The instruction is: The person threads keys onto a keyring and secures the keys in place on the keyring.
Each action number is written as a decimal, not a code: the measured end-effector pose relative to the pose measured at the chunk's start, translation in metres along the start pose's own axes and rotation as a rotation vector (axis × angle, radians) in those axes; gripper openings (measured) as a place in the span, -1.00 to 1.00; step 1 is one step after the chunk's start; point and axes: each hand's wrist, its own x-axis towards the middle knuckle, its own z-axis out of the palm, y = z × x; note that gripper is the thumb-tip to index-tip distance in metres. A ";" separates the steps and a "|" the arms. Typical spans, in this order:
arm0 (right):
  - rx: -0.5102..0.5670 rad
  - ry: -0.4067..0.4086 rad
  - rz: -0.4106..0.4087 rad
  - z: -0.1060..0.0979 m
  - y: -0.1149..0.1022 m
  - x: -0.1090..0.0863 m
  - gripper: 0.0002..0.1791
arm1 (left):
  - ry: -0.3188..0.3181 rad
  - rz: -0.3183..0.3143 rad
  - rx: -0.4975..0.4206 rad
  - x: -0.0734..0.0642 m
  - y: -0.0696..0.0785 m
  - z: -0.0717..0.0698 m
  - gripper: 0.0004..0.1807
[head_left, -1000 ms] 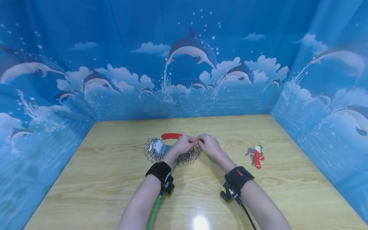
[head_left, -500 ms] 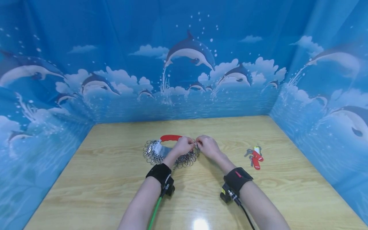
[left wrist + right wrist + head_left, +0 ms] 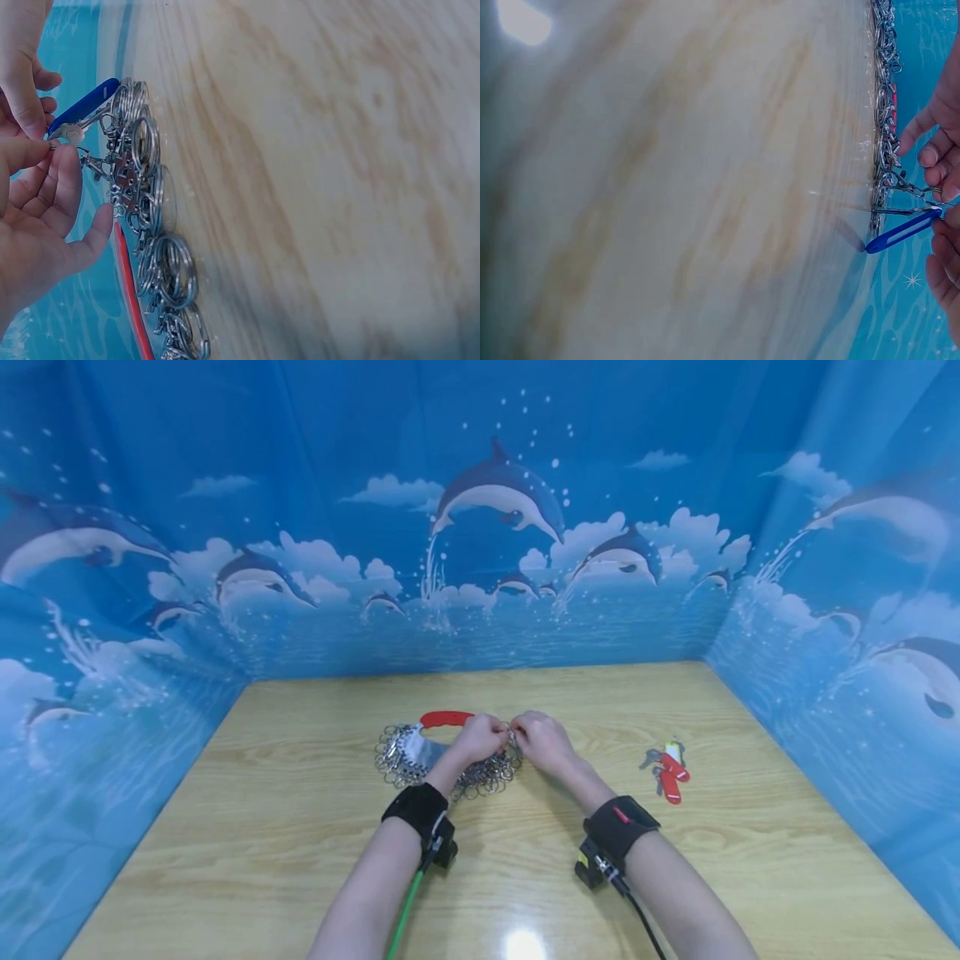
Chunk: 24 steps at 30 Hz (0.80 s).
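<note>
A metal key holder (image 3: pixel 422 748) with a red grip handle (image 3: pixel 446 718) lies on the table, fringed with many clasps and split rings (image 3: pixel 166 270). At its right end, my left hand (image 3: pixel 480 739) pinches a small metal ring joined to one clasp, its thumb and index finger drawn together. Fingertip to fingertip with it, my right hand (image 3: pixel 542 742) pinches the ring end of a blue key tag (image 3: pixel 904 231). A key hangs beside the tag, partly hidden by the fingers. Blue tag and key also show in the left wrist view, close against the rings.
Several keys with red tags (image 3: pixel 670 787) and a yellow-green tag (image 3: pixel 673 748) lie to the right on the wooden table (image 3: pixel 300 860). A blue dolphin-print curtain (image 3: pixel 337 635) encloses the back and sides. Cables run from both wrist cameras.
The head view shifts slightly. Both hands stay together at the holder's right end, with only slight finger movement; the holder and the loose keys stay put.
</note>
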 end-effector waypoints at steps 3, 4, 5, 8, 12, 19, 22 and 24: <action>-0.006 0.017 -0.025 0.001 0.001 0.000 -0.91 | -0.002 -0.009 -0.014 0.000 0.001 -0.001 -0.67; -0.009 0.019 -0.030 0.001 0.001 0.000 -0.91 | -0.004 -0.012 -0.017 0.000 0.001 -0.001 -0.66; -0.008 0.021 -0.035 0.001 0.001 0.000 -0.92 | -0.007 -0.015 -0.020 -0.001 0.001 -0.001 -0.66; -0.012 0.019 -0.042 0.001 0.002 0.000 -0.92 | -0.011 -0.022 -0.017 -0.001 0.002 -0.001 -0.66; -0.017 0.007 -0.042 0.002 0.003 -0.001 -0.91 | -0.011 -0.034 -0.041 -0.001 0.002 0.000 -0.69; -0.022 0.012 -0.079 0.002 0.004 -0.001 -0.92 | -0.026 -0.103 -0.121 -0.001 0.004 -0.001 -0.69; -0.019 0.026 -0.106 0.001 0.004 0.000 -0.93 | -0.029 -0.121 -0.131 0.000 0.006 -0.003 -0.68; -0.019 0.028 -0.117 0.001 0.004 0.001 -0.92 | -0.030 -0.126 -0.130 0.000 0.008 -0.004 -0.69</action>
